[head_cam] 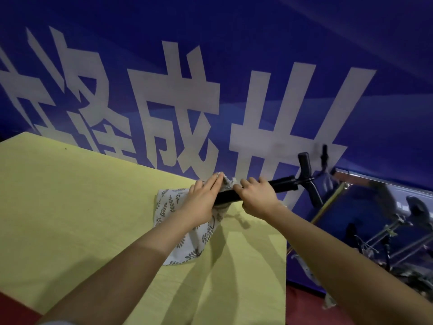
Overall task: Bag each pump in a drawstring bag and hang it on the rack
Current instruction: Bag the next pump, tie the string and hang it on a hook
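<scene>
A black pump (pixel 284 185) lies level over the table's far right corner, its T-handle (pixel 307 174) sticking out past the edge. My right hand (pixel 256 195) grips the pump's barrel. A white drawstring bag (pixel 168 205) with a dark leaf print lies on the table under my left arm. My left hand (pixel 203 198) holds the bag's mouth up around the pump's near end, fingers stretched flat along the cloth. The pump's tip is hidden between my hands.
The table wears a yellow cloth (pixel 82 207); its right edge drops to a red floor. A blue banner with big white characters (pixel 175 102) stands close behind. At the right, a metal rack (pixel 379 233) holds dark pump-like items and another leaf-print bag (pixel 307 270).
</scene>
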### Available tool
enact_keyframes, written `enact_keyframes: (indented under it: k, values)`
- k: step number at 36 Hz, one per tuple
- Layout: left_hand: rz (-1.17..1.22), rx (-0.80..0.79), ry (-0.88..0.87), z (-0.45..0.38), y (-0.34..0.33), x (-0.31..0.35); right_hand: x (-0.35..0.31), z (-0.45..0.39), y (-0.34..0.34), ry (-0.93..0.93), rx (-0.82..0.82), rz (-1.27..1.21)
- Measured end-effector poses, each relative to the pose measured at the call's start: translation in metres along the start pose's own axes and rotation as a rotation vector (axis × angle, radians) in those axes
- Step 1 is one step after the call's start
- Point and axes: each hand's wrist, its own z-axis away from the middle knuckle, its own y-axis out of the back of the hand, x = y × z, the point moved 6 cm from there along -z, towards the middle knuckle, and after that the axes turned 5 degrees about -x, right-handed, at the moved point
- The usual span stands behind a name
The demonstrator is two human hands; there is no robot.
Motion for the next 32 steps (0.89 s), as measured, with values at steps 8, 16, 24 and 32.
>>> enact_keyframes:
  k: [8, 16, 24, 32]
  values:
    - [0.053, 0.17, 0.032, -0.012, 0.006, 0.009, -0.011, 0.002, 0.029, 0.144, 0.483, 0.114]
    - [0.09, 0.172, 0.126, -0.024, 0.014, -0.01, -0.006, 0.022, 0.036, 0.088, 0.771, -0.079]
    - [0.193, 0.194, 0.145, -0.02, 0.018, -0.019, -0.016, 0.011, 0.029, 0.007, 0.665, -0.367]
    - [0.366, 0.222, 0.142, -0.011, 0.029, -0.037, -0.027, -0.007, -0.002, -0.128, 0.357, -0.559]
